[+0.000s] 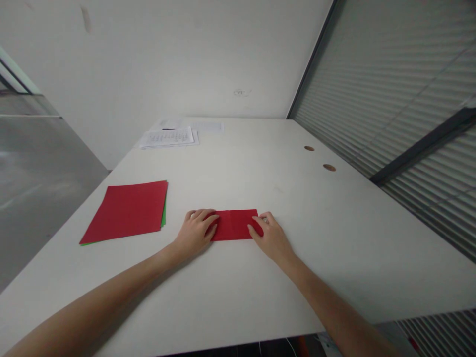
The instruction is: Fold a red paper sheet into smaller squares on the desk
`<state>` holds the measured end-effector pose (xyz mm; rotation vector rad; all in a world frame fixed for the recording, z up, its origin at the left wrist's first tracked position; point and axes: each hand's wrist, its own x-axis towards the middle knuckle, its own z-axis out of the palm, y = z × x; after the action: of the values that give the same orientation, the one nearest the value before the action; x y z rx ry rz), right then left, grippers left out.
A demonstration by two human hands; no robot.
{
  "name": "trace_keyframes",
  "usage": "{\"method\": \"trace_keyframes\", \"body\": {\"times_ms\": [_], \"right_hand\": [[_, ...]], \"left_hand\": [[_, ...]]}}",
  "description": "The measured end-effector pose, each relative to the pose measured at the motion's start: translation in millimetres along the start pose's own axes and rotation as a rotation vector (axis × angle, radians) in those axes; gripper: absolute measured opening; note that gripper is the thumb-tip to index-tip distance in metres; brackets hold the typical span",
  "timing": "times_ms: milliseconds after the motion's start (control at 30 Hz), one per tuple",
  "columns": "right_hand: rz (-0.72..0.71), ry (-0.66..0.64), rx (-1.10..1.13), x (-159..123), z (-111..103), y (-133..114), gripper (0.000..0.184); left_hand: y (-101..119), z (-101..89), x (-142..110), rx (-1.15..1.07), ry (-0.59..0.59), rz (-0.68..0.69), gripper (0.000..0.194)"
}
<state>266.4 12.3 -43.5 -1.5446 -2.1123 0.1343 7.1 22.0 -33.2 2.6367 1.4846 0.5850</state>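
Note:
A folded piece of red paper (235, 225) lies on the white table in front of me, a narrow rectangle with a faint crease near its middle. My left hand (197, 228) grips its left end, thumb and fingers on the paper. At the opposite end, my right hand (269, 235) holds the right edge between thumb and fingers. Both hands hide the paper's ends. To the left of my left hand rests a stack of paper sheets (128, 210), red on top with green edges showing beneath.
Printed white sheets (169, 137) lie at the table's far left. Two round holes (329, 167) pierce the white tabletop (245, 168) at the right. A wall (201, 59) stands behind the table, and window blinds (394, 84) run along the right side.

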Motion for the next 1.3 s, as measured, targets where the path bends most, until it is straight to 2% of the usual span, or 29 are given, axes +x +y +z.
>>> {"method": "trace_keyframes", "body": {"times_ms": [567, 633, 767, 900, 967, 1067, 1167, 1233, 1300], "right_hand": [[-0.018, 0.051, -0.025, 0.0, 2.9, 0.2, 0.03], [-0.039, 0.086, -0.035, 0.9, 0.8, 1.8, 0.032], [-0.134, 0.198, -0.127, 3.6, -12.5, 1.7, 0.042], [-0.324, 0.269, -0.145, 2.2, -30.8, -9.6, 0.055], [-0.428, 0.242, -0.144, -0.8, -38.7, -18.9, 0.06], [-0.546, 0.098, -0.111, -7.5, -48.2, -30.7, 0.061], [-0.594, 0.0, -0.023, -16.8, -56.6, -32.4, 0.053], [-0.577, -0.039, 0.005, -23.6, -61.8, -26.5, 0.042], [-0.544, -0.12, 0.009, -30.2, -65.5, -16.6, 0.033]], "left_hand": [[-1.6, 1.5, -2.0, -0.054, -0.007, -0.038, 0.035], [-2.9, -2.3, -2.4, -0.087, -0.002, -0.063, 0.046], [-4.6, -11.7, -1.6, -0.138, -0.009, -0.085, 0.086], [7.5, -18.5, -3.7, -0.165, -0.003, -0.02, 0.09], [20.5, -21.0, -8.6, -0.185, 0.03, 0.06, 0.084], [43.9, -26.8, -21.0, -0.134, -0.003, 0.177, 0.072], [62.1, -38.3, -32.5, -0.156, -0.02, 0.231, 0.072], [66.2, -48.5, -35.0, -0.214, -0.133, 0.28, 0.076], [62.9, -57.6, -32.2, -0.247, -0.217, 0.324, 0.059]]}}
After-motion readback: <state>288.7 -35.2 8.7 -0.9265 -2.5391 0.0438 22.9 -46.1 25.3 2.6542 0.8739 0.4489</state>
